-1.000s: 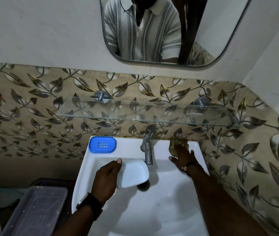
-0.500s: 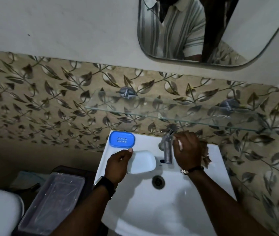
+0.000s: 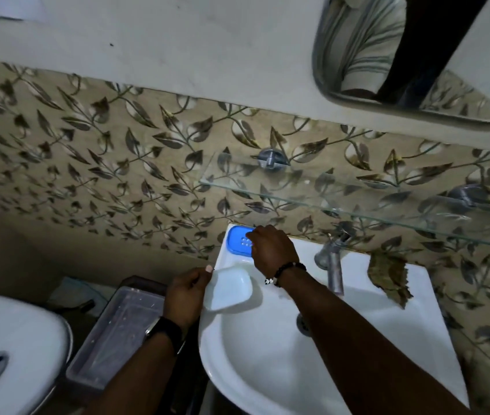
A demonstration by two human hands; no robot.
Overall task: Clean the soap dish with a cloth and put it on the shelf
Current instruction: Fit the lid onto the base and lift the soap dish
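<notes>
Now, as it stands:
Left hand point(image 3: 184, 295): pinching the white soap dish tray point(image 3: 228, 289), holding it over the sink's point(image 3: 411, 333) left rim.
Right hand point(image 3: 273, 250): fingers curling onto the blue soap dish insert point(image 3: 237, 243) at the back-left corner (grasp unclear).
Cloth point(image 3: 388, 275): lying on the back-right ledge.
Shelf point(image 3: 357, 196): sitting above.

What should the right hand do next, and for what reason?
Probably close the fingers on the blue soap dish insert and lift it off the sink ledge. The right hand already rests over it, while the left hand holds the white soap dish base at the rim. The cloth lies beside the tap, untouched.
</notes>
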